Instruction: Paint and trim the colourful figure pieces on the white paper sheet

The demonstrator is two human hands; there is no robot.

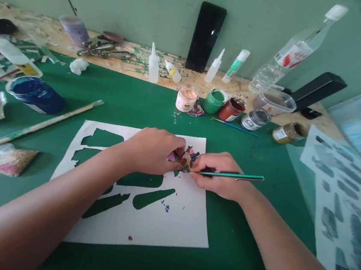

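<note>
On a white paper sheet with cut-out shapes (187,226) lies a small heap of multicoloured scraps (188,156), in pink, brown, blue and green. My left hand (153,151) reaches in from the left, thumb and fingers pinched at the heap's near left edge; the scraps between them are partly hidden. From the right, my right hand (220,171) closes around a slim green pen-like tool (247,177). Its rear end points right, while the tip is hidden by the fingers at the scraps. Tiny blue flakes (167,207) are scattered on the paper below.
Open paint jars (215,101) stand behind the paper, with a thin blue brush (236,127) in front. A tilted dark-blue paint jar (36,94), a wooden stick (39,125) and a bag of grains (13,161) lie left. A phone (206,36) and plastic bottle (292,52) are behind.
</note>
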